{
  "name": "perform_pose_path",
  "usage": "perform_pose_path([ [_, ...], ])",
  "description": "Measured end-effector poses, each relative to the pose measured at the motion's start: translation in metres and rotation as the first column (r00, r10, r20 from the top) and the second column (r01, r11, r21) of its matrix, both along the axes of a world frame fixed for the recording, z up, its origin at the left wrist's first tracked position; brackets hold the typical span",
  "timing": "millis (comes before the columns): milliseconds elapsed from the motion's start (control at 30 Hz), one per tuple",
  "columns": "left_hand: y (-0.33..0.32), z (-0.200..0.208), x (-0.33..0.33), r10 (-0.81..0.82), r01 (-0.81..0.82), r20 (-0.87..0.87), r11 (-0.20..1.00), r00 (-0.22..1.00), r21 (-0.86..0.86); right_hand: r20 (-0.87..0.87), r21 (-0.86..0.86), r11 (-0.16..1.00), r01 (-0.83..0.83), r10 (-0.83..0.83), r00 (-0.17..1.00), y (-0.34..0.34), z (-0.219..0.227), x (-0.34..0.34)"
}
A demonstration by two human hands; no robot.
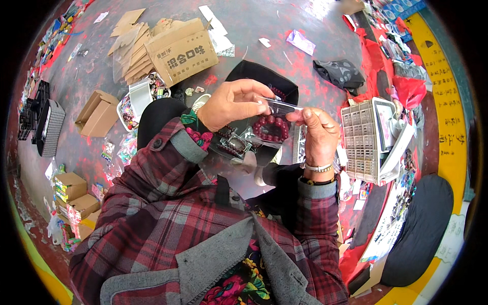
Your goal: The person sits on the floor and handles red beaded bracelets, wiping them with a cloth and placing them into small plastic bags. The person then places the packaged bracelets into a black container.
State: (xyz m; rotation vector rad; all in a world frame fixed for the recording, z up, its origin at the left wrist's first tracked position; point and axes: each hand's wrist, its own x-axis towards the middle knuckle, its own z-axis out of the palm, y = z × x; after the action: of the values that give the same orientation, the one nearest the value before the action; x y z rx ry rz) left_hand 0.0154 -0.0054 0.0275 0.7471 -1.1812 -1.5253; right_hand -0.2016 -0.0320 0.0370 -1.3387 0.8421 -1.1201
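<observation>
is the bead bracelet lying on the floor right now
No, the dark red bead bracelet sits inside a clear plastic bag held up between the left hand and right hand.

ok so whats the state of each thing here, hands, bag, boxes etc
left hand: raised, pinching the bag's top edge
right hand: raised, pinching the same edge
clear plastic bag: held up between both hands, dark red bead bracelet inside
large cardboard box: lying on the floor, flaps open
grey compartment tray: lying flat beside the right hand
</observation>
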Motion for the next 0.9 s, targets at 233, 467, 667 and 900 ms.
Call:
perform_pose_path([
  [233,-0.006,-0.017,-0.01,-0.005,0.005,0.021,0.999,1.0,0.039,-0.056,0.015,1.0,-0.025,0.026,0.998,0.004,-0.001,0.008],
  [467,-0.004,-0.013,-0.003,0.008,-0.005,0.15,1.0,0.989,-0.021,-0.032,0.015,1.0,-0.018,0.018,0.999,0.004,-0.002,0.006],
  [667,-0.006,-0.007,0.008,-0.037,0.049,0.183,0.997,0.982,-0.06,-0.054,0.011,0.999,-0.032,0.032,0.998,0.003,-0.005,0.004],
  [900,-0.008,-0.003,0.014,-0.062,0.063,0.097,0.998,0.993,-0.014,-0.023,0.032,0.999,-0.008,0.009,1.0,0.003,-0.001,0.003],
])
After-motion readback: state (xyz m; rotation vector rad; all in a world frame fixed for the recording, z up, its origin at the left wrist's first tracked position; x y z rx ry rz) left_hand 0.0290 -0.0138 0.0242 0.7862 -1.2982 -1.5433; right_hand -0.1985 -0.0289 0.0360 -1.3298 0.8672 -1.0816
